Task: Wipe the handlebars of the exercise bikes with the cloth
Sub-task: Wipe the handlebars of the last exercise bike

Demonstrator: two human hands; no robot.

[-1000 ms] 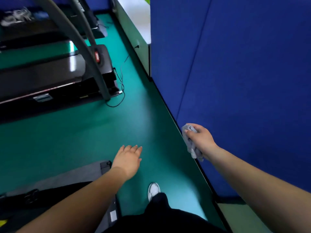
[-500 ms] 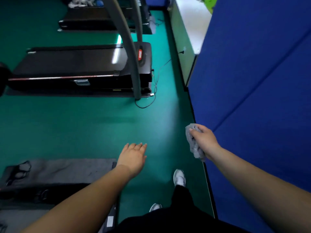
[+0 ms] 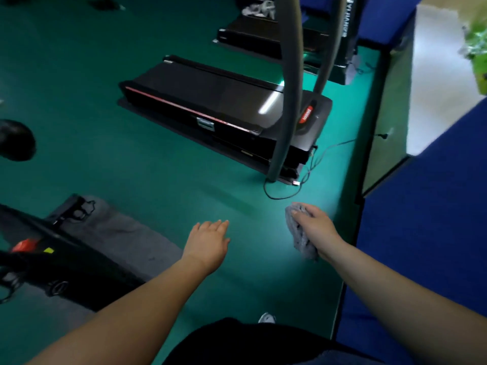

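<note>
At the far left edge, one dark rounded object (image 3: 14,139) sits partly out of frame; what it is cannot be told. Below it, one black machine (image 3: 50,262) with a red patch and a small yellow mark stands on one grey mat (image 3: 118,233) spread on the green floor (image 3: 131,159). No handlebars can be made out on it from this angle.

Both bare forearms reach forward over the floor. The left hand (image 3: 208,242) is released, palm down, fingers straight and close together, holding nothing and touching nothing. Just to its right, apart from it, the right hand (image 3: 315,226) grasps the one grey cloth (image 3: 300,235): the fingers curl round its bunched upper part and the loose end hangs below the palm.

Beyond the hands stand two black treadmills. The nearer treadmill (image 3: 224,106) has two grey uprights and a red label on its motor cover, and one black cable (image 3: 303,177) loops on the floor at its front end. The farther treadmill (image 3: 253,35) lies behind it, with something pale heaped at its far end.

Along the right side runs one blue padded wall (image 3: 427,233), beside a pale ledge (image 3: 437,75). At the bottom, one white shoe tip (image 3: 266,317) shows above dark clothing.
</note>
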